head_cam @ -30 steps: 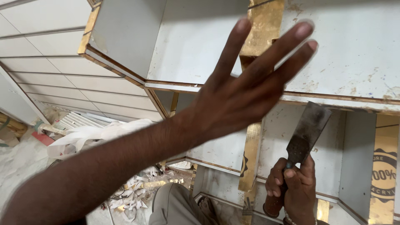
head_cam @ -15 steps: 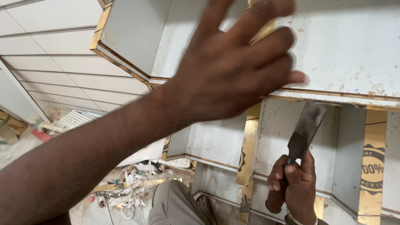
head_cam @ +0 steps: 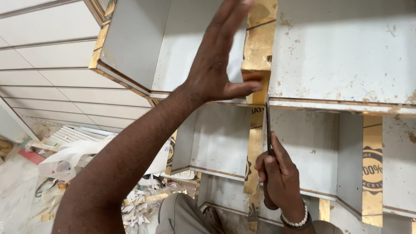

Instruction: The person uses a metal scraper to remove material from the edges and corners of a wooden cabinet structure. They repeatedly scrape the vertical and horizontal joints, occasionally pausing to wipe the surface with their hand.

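Note:
My left hand [head_cam: 221,60] is raised with flat, spread fingers against the white shelf unit [head_cam: 342,52], its thumb touching the lower end of a gold strip [head_cam: 259,41] on a vertical divider. My right hand [head_cam: 281,177], with a white bead bracelet at the wrist, grips the handle of a flat metal scraper [head_cam: 268,130]. The blade stands edge-on and points up, its tip just under the gold strip at the shelf's front edge.
The white shelf unit has several open compartments with gold-edged fronts and glue stains. More gold strips [head_cam: 372,169] run down lower dividers. A white slatted wall panel [head_cam: 47,73] is at left. Paper scraps and white plastic [head_cam: 73,160] litter the floor below.
My left hand has moved up and pressed flat to the shelf by the gold strip. The scraper has turned edge-on and risen to the strip's lower end.

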